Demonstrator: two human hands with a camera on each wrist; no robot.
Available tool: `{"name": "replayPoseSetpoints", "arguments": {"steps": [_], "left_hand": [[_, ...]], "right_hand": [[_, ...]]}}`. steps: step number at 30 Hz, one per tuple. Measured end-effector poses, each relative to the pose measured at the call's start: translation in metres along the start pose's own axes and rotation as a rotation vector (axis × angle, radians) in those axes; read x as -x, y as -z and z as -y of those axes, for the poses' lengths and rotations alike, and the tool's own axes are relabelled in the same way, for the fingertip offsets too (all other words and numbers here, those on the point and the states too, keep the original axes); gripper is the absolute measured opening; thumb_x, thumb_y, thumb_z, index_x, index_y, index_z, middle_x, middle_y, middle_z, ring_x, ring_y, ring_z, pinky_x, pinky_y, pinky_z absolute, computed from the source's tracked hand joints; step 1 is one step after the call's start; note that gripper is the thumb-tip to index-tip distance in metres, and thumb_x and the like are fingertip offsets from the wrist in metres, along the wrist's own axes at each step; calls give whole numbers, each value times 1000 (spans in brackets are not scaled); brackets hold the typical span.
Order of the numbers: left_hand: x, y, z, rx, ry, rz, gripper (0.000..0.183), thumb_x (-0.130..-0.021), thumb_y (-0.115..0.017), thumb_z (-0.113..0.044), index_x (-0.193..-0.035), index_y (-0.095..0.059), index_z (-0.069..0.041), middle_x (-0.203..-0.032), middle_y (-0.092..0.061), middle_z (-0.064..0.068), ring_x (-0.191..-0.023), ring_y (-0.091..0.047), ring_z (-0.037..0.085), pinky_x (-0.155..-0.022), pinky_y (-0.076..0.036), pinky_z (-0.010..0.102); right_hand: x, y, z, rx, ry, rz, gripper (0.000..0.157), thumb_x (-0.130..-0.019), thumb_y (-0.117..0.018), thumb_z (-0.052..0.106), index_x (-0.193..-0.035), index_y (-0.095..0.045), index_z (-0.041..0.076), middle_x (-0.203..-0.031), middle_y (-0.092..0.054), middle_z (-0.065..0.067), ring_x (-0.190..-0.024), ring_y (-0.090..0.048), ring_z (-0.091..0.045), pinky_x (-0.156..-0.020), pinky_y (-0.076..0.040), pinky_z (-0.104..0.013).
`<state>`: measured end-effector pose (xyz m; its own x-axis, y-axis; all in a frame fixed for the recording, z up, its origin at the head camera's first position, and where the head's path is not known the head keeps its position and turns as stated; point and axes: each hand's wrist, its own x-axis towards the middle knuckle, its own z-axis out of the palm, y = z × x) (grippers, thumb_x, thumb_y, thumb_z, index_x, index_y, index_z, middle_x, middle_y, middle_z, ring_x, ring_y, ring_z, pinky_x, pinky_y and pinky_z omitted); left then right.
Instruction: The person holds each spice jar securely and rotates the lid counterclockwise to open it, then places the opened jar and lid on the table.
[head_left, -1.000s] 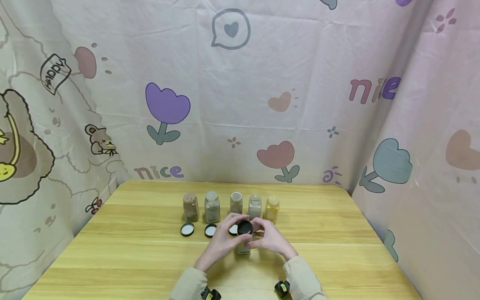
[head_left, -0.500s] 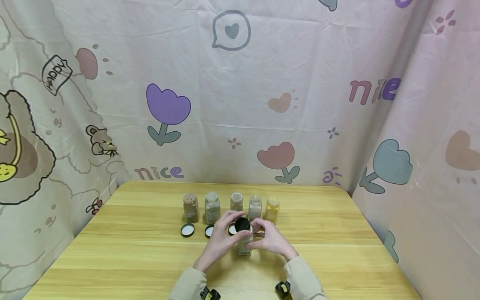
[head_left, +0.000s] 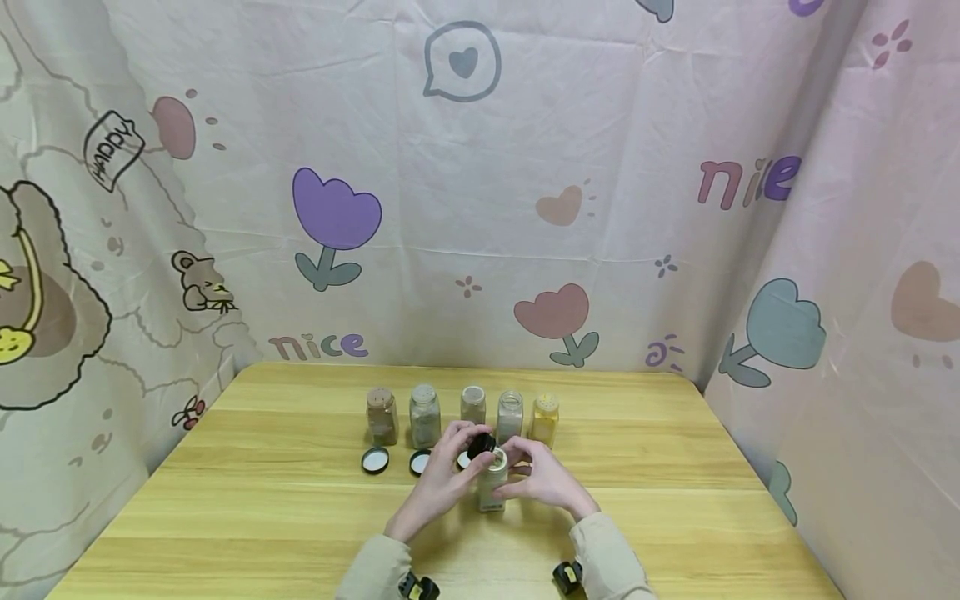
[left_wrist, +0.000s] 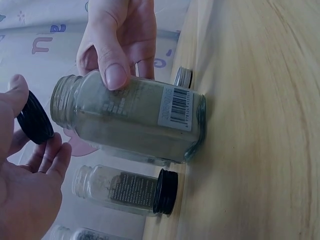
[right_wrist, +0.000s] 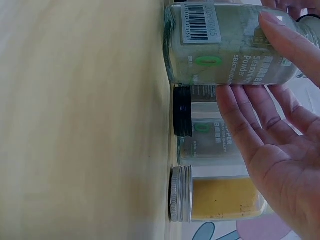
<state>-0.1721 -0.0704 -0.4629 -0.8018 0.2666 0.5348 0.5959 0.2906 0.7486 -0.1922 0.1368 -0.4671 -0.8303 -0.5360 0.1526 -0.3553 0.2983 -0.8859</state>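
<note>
My left hand (head_left: 442, 483) pinches a black screw lid (left_wrist: 35, 120) between thumb and fingers. The lid is tilted and apart from the jar's open mouth. My right hand (head_left: 546, 475) grips a square glass seasoning jar (head_left: 491, 492) around its side, thumb on the near face. Pale greenish powder fills much of this jar (left_wrist: 135, 117), which bears a barcode sticker and stands upright on the table. In the right wrist view, the jar (right_wrist: 225, 50) shows a green ring and the words Seasoning Powder; the right fingers curl beneath it in that view.
Behind the hands stands a row of uncapped jars, including a brown-powder jar (head_left: 382, 421), a grey-green one (head_left: 425, 423) and a yellow one (head_left: 545, 423). Black lids lie before them, such as the leftmost lid (head_left: 375, 460). A silver lid (right_wrist: 181, 194) sits before the yellow jar.
The black lid has come off the jar in my left hand, moving slightly up and left and tipping over. The jar's mouth is now exposed. My right hand has stayed on the jar.
</note>
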Motion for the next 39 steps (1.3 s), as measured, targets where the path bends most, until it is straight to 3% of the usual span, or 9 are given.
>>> {"name": "replayPoseSetpoints", "arguments": {"steps": [8,19,28,39], "left_hand": [[-1,4,1,23,-25,-40,36,-90,-75,-18,-123,-65,-13,-118,-64,7,-102,-63,9,-91,-60,28],[-2,5,0,81,-18,-65,42,-83,-82,-17,-120,-66,-9,-117,-67,8,-100,-65,13,-90,-60,25],[-3,8,-2,161,45,-62,50,-75,-88,-15,-119,-65,-5,-117,-66,11,-100,-65,14,-94,-61,27],[-2,8,-4,208,92,-61,55,-71,-90,-11,-117,-63,0,-118,-64,17,-99,-64,14,-94,-60,26]], "right_hand": [[1,2,0,2,-5,8,45,-75,-86,7,-113,-62,1,-104,-66,-12,-96,-63,-13,-96,-58,-22],[0,4,-1,1,-6,16,44,-76,-86,8,-112,-62,2,-104,-65,-10,-96,-63,-12,-95,-58,-22],[0,4,0,-5,-22,11,44,-75,-86,5,-112,-62,1,-103,-65,-10,-96,-63,-16,-94,-57,-19],[2,9,-3,-10,-5,35,45,-74,-87,8,-111,-62,1,-104,-65,-8,-96,-64,-14,-96,-58,-26]]}}
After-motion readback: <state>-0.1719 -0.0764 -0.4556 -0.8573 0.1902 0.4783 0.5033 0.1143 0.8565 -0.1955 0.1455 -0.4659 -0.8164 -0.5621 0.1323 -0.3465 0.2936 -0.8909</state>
